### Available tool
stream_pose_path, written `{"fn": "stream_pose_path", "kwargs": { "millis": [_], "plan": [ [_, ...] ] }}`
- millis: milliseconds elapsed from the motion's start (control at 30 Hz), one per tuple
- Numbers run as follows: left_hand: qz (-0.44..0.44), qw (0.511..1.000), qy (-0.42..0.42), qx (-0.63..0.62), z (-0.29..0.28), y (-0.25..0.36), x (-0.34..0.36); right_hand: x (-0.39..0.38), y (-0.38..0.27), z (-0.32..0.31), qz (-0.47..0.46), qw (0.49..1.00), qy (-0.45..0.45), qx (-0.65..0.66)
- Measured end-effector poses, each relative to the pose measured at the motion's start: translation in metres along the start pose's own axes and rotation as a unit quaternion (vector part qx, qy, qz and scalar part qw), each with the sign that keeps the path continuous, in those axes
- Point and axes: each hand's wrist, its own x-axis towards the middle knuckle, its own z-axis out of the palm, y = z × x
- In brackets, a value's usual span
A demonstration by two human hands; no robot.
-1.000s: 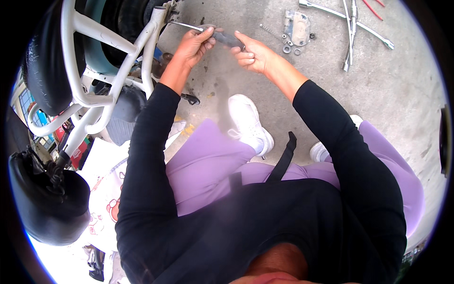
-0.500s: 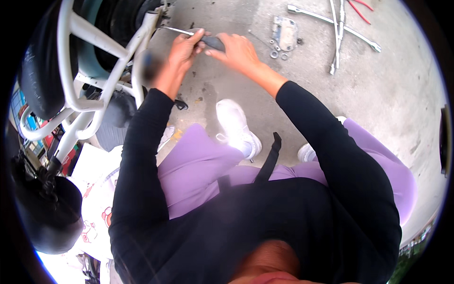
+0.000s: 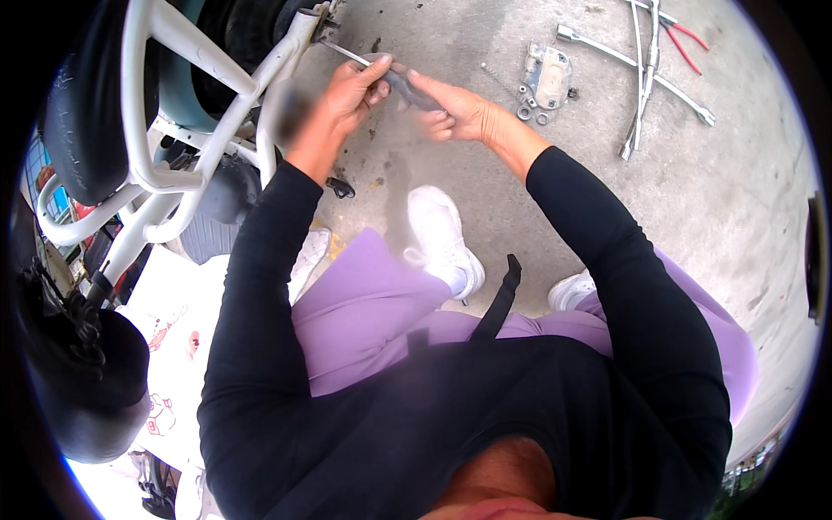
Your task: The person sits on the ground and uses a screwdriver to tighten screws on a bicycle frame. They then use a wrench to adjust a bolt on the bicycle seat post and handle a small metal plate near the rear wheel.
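A screwdriver (image 3: 416, 93) with a dark grey handle and thin metal shaft lies between my two hands. My left hand (image 3: 351, 94) is closed, pinching it near where the shaft meets the handle. My right hand (image 3: 459, 108) is wrapped round the rear of the handle, its fingers curled underneath. The shaft slants up and left toward the vehicle's white tubular frame (image 3: 286, 48), and its tip is at or close to a small metal part by the tube's end. Whether the tip touches cannot be made out.
On the concrete floor to the right lie a grey metal part (image 3: 549, 80) with small rings beside it, a cross-shaped wrench (image 3: 598, 46) and red-handled pliers (image 3: 689, 43). A black tyre (image 3: 251, 30) is behind the frame. A white printed bag or cloth (image 3: 173, 321) sits at left.
My right hand has turned on the screwdriver handle, its fingers now curled below. My left hand keeps its pinch. The whole view has shifted, so things appear slightly farther right and lower.
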Motion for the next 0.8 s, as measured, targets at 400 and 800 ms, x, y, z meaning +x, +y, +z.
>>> {"fn": "stream_pose_path", "kwargs": {
  "millis": [400, 800],
  "plan": [
    [0.050, 0.998, 0.016, -0.046, -0.006, -0.011, 0.007, 0.016, -0.023, -0.012, 0.030, 0.993, -0.096, -0.054],
    [0.109, 0.993, 0.034, -0.016, -0.009, -0.026, 0.019, 0.011, -0.035, 0.013, -0.057, 0.929, 0.150, -0.333]
  ]
}}
